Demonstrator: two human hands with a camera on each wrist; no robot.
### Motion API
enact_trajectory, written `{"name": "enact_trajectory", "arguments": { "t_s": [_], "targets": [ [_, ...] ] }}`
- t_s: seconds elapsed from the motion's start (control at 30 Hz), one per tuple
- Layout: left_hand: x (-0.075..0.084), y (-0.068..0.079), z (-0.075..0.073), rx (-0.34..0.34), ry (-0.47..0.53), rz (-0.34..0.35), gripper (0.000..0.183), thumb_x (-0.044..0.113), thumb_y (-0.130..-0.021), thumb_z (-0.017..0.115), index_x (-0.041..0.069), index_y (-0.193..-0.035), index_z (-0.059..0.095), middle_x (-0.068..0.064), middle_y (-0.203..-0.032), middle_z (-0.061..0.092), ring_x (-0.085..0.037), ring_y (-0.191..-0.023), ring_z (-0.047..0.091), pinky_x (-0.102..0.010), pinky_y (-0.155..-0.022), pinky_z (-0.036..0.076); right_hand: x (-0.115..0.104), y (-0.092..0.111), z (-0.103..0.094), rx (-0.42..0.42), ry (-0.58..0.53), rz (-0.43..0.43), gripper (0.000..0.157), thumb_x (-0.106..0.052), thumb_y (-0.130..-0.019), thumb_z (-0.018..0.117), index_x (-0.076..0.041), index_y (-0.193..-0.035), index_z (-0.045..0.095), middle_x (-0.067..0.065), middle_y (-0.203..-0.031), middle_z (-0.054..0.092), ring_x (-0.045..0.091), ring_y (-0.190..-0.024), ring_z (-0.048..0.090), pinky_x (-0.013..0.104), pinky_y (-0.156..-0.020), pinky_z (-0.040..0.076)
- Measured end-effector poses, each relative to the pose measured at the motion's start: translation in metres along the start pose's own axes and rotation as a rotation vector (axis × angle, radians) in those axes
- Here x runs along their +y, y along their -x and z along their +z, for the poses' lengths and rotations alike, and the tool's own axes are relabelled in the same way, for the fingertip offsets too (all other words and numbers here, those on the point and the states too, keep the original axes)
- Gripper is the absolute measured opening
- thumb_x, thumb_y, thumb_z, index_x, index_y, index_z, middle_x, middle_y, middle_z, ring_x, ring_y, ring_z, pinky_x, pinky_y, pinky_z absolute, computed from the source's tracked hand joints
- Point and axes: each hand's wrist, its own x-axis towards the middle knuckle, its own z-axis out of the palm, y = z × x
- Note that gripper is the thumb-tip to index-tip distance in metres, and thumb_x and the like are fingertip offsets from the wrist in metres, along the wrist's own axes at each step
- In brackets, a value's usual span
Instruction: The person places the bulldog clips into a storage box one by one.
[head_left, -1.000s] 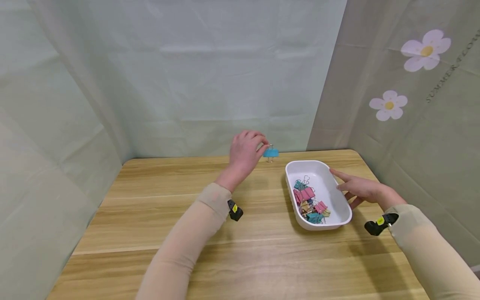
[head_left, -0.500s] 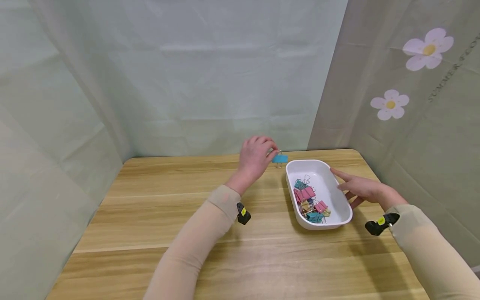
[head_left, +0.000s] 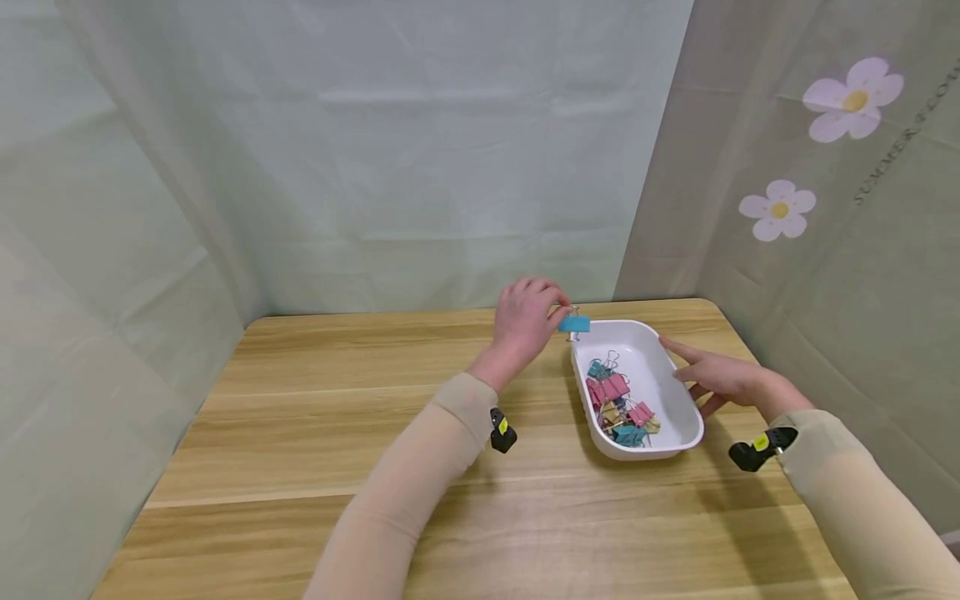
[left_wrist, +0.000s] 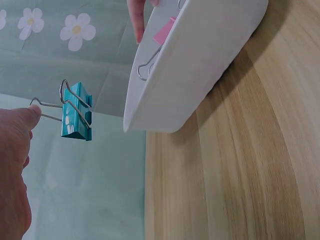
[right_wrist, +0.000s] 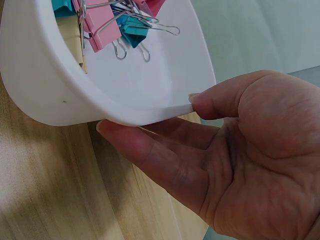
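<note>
My left hand (head_left: 527,317) pinches a blue binder clip (head_left: 574,324) by one wire handle, holding it in the air near the far left corner of a white plastic basin (head_left: 583,417). In the left wrist view the clip (left_wrist: 75,112) shows teal, apart from the basin wall. With thumb on the rim and fingers beneath it outside, my right hand (right_wrist: 200,150) grips the right side of the basin. Inside lie several binder clips, among them a pink clip (right_wrist: 100,25), a teal clip (right_wrist: 132,31) and a yellowish clip (right_wrist: 70,37).
The basin stands on a wooden table (head_left: 315,433), right of its middle. Pale green cloth (head_left: 442,167) hangs behind the table's far edge, and a cloth printed with flowers hangs at the right.
My left hand has moved right and slightly nearer, carrying the blue binder clip from beside the basin to its far left corner. My right hand and the basin have stayed in place.
</note>
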Motion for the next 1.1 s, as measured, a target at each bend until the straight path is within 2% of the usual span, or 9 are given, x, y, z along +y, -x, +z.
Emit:
{"name": "enact_trajectory", "arguments": {
  "t_s": [0.77,0.9,1.0,1.1],
  "targets": [
    [0.02,-0.001,0.02,0.008,0.049,-0.048,0.018,0.045,-0.1,0.065,0.031,-0.108,0.073,0.01,-0.127,0.065,-0.017,-0.124,0.053,-0.041,-0.107,0.041,0.0,-0.002,0.001,0.005,0.006,0.003,0.077,-0.023,-0.11,0.045,-0.029,-0.164,-0.008,0.033,-0.162,0.008,0.045,-0.119,0.058,0.049,-0.081,0.06],
    [0.023,0.002,0.025,-0.025,0.082,-0.06,0.03,0.05,-0.099,0.064,0.033,-0.123,0.071,0.008,-0.138,0.061,-0.019,-0.13,0.05,-0.043,-0.11,0.038,0.002,-0.004,0.0,0.004,0.004,0.003,0.077,-0.023,-0.11,0.045,-0.03,-0.164,-0.008,0.033,-0.162,0.007,0.045,-0.119,0.058,0.049,-0.081,0.06],
    [0.023,0.003,0.028,-0.05,0.088,-0.063,0.048,0.057,-0.097,0.062,0.035,-0.14,0.061,0.006,-0.148,0.054,-0.022,-0.135,0.047,-0.046,-0.113,0.035,0.002,-0.005,0.0,0.002,-0.003,0.002,0.076,-0.023,-0.11,0.045,-0.031,-0.164,-0.008,0.033,-0.162,0.008,0.045,-0.119,0.059,0.049,-0.081,0.06],
    [0.021,0.004,0.026,-0.059,0.074,-0.057,0.057,0.061,-0.097,0.059,0.036,-0.148,0.053,0.004,-0.153,0.05,-0.024,-0.138,0.045,-0.047,-0.115,0.034,0.001,-0.004,0.001,0.003,-0.005,0.001,0.076,-0.023,-0.11,0.045,-0.031,-0.164,-0.008,0.033,-0.162,0.009,0.044,-0.119,0.059,0.049,-0.081,0.06]
  ]
}}
